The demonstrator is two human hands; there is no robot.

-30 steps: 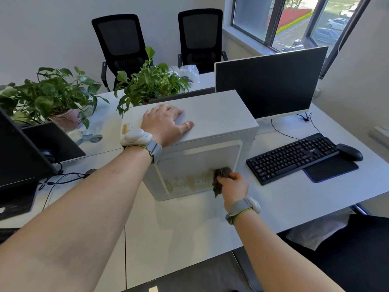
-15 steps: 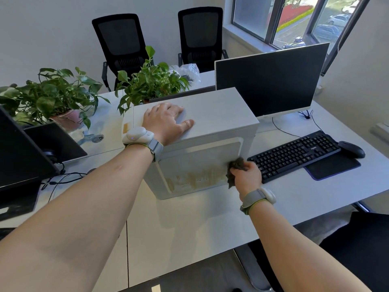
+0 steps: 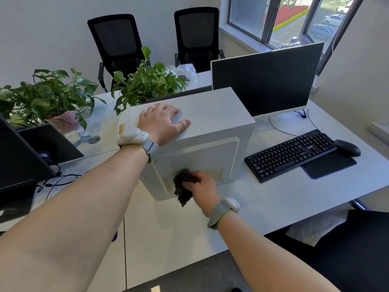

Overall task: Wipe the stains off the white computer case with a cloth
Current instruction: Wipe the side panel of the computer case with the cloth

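Observation:
The white computer case point(image 3: 212, 114) stands on the white desk point(image 3: 263, 199), its near side panel facing me. Yellowish stains point(image 3: 214, 172) run along the lower part of that panel. My left hand point(image 3: 162, 121) lies flat on the case's top, fingers spread. My right hand point(image 3: 200, 186) grips a dark crumpled cloth point(image 3: 183, 186) and presses it against the lower left part of the side panel. The cloth hides some of the stained strip.
A black keyboard point(image 3: 290, 154), mouse point(image 3: 347, 147) and mouse pad point(image 3: 332, 165) lie right of the case. A monitor point(image 3: 265, 79) stands behind it. Two potted plants point(image 3: 147, 81) point(image 3: 46, 98) sit at the back left, another screen point(image 3: 19, 161) at far left. Two black chairs point(image 3: 117, 45) stand behind.
My right hand has swept the cloth leftward along the lower panel, from its right edge to the left part. My left hand has stayed on the top.

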